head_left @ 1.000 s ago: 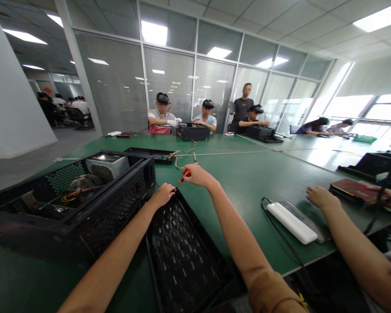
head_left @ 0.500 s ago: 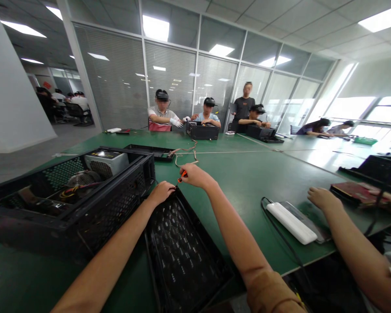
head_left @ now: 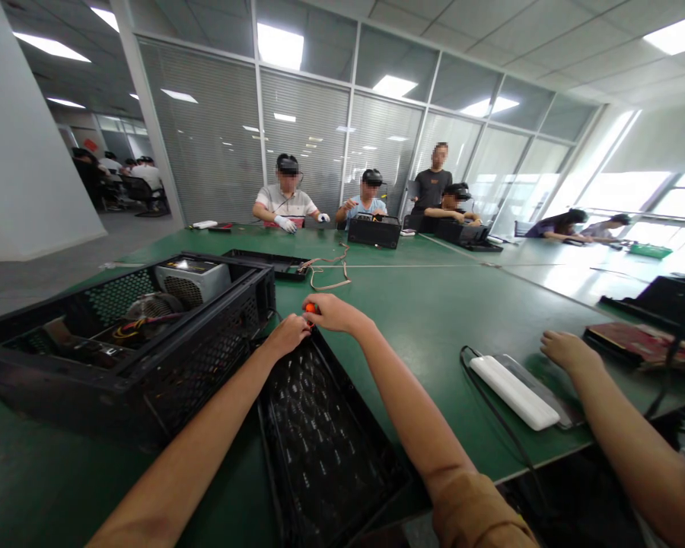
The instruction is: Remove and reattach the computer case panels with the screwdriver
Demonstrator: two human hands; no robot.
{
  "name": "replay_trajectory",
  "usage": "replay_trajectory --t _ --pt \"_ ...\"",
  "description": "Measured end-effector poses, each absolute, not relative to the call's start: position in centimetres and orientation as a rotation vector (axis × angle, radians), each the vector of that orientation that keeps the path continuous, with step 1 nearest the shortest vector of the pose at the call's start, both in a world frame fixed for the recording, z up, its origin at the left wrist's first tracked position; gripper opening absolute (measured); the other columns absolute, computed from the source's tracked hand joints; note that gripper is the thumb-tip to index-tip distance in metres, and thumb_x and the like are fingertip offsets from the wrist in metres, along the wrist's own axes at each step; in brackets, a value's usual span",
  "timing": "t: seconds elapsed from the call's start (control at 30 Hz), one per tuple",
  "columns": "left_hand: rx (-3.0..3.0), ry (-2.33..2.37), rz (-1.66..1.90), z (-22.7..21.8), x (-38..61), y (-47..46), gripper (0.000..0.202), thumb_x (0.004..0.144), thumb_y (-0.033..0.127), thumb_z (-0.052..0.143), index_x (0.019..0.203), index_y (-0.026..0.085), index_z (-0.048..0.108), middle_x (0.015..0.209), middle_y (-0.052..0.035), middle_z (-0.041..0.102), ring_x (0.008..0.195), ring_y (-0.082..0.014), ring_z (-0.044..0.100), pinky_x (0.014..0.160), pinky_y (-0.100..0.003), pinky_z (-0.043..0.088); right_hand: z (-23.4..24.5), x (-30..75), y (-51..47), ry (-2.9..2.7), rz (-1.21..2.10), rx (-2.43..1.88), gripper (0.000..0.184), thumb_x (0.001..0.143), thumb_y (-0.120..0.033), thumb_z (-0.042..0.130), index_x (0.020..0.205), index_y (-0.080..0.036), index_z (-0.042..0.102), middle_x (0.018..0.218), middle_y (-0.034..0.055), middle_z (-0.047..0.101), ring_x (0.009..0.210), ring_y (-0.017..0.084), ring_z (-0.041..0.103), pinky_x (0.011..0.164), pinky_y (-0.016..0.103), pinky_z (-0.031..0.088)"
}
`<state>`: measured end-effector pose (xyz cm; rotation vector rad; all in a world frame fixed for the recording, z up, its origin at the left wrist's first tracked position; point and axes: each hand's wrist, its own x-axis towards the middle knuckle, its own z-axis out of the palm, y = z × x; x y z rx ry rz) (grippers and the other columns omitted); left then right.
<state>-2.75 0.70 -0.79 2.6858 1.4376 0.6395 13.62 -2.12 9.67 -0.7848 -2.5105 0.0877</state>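
Note:
A black computer case front panel lies in front of me, its hollow, patterned side up. At its far end, my left hand is closed with its fingers on the panel's corner. My right hand is closed around a screwdriver with an orange handle, right beside the left fingertips. The screwdriver's tip is hidden by my hands. To the left stands the opened black computer case, with a silver power supply and coloured wires inside.
A flat black panel and a beige cable lie farther back on the green table. At the right are a white power bank with a black cord and a neighbour's hand. Several people sit across the table.
My right hand has tipped the screwdriver more upright and come closer to my left hand. Across the table, the person with white gloves has drawn their hands back from the neighbouring case.

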Motion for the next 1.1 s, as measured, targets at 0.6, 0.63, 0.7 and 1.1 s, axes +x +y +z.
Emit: replay_trajectory --t 0.6,0.63,0.7,1.1 --pt "2.842 1.437 0.523 -0.7 -2.8 0.5 0.023 0.081 0.015 0.041 0.080 0.016 0.064 0.085 -0.0100 0.059 0.081 -0.0193 0.052 0.080 -0.033 0.038 10.3 15.6 -0.9 -2.299 0.147 -0.933 0.017 0.080 -0.030 0.053 0.088 -0.014 0.056 0.075 0.0015 0.057 0.065 0.011 0.052 0.067 0.022 0.037" --pt "2.845 1.446 0.525 -0.6 -2.8 0.5 0.023 0.081 0.015 0.040 0.080 0.016 0.064 0.084 -0.0104 0.059 0.081 -0.0194 0.052 0.080 -0.033 0.038 10.4 15.8 -0.8 -2.297 0.156 -0.933 0.017 0.080 -0.030 0.053 0.087 -0.014 0.055 0.075 0.0014 0.058 0.065 0.011 0.053 0.067 0.022 0.038" --pt "2.845 1.450 0.533 -0.5 -2.7 0.3 0.023 0.081 0.015 0.040 0.079 0.016 0.063 0.083 -0.0101 0.058 0.081 -0.0189 0.051 0.080 -0.032 0.038 10.5 16.1 -0.7 -2.290 0.181 -0.930 0.017 0.080 -0.030 0.053 0.087 -0.015 0.055 0.075 0.0009 0.058 0.064 0.010 0.054 0.067 0.022 0.038" --pt "2.766 1.447 0.568 -0.6 -3.1 1.2 0.021 0.083 0.025 0.045 0.085 0.017 0.064 0.085 -0.0066 0.064 0.082 -0.0169 0.056 0.078 -0.027 0.040 10.8 16.0 -1.2 -2.298 0.225 -0.912 0.015 0.079 -0.027 0.054 0.089 -0.015 0.055 0.075 0.0008 0.059 0.062 0.010 0.055 0.065 0.022 0.040"
